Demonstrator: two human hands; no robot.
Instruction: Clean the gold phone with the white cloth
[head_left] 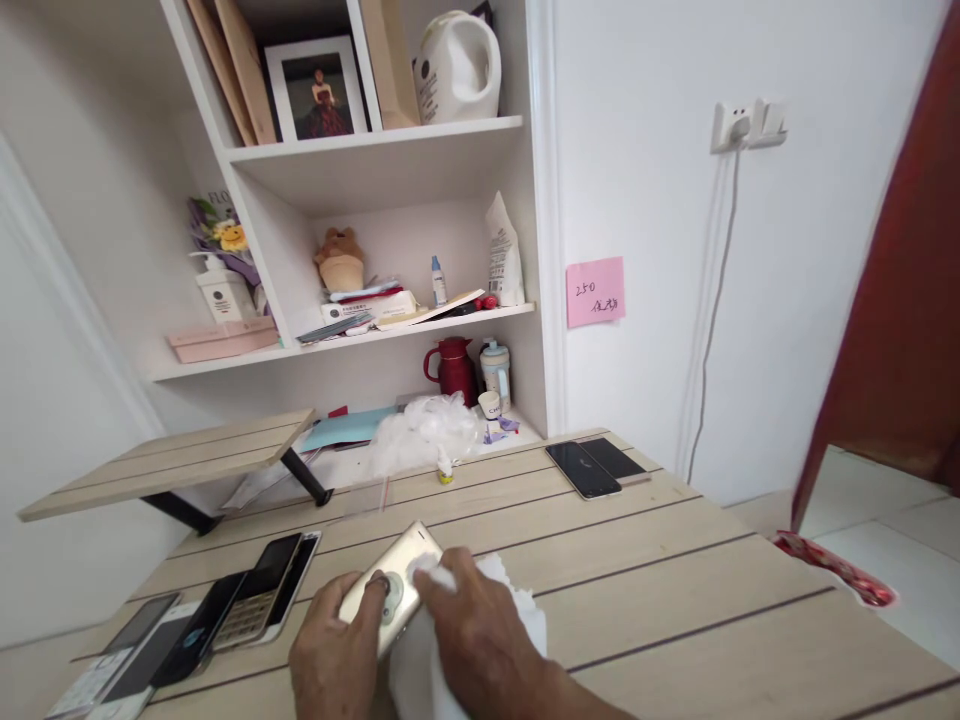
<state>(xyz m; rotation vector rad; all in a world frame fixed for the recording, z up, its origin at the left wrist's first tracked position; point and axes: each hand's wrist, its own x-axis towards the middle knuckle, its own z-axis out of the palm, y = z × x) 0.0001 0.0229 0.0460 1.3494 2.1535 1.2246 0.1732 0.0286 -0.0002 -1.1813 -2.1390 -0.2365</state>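
Observation:
My left hand (335, 645) is closed around the sides of a gold smartphone (397, 556), tilted above the table with its back facing up. The left thumb lies on a pale round ring holder (393, 598) fixed to the phone's back. My right hand (480, 622) pinches a white tissue (421, 668) and presses part of it against the phone near its upper end. The rest of the tissue hangs beneath the phone and spreads out behind the right hand. The right palm is hidden.
Several phones lie at the left, including a keypad phone (251, 606). A black smartphone (583, 470) lies at the back right beside a dark flat item (615, 460). A small raised wooden stand (187, 455) occupies the back left; shelves with a red jug (456, 372) rise behind.

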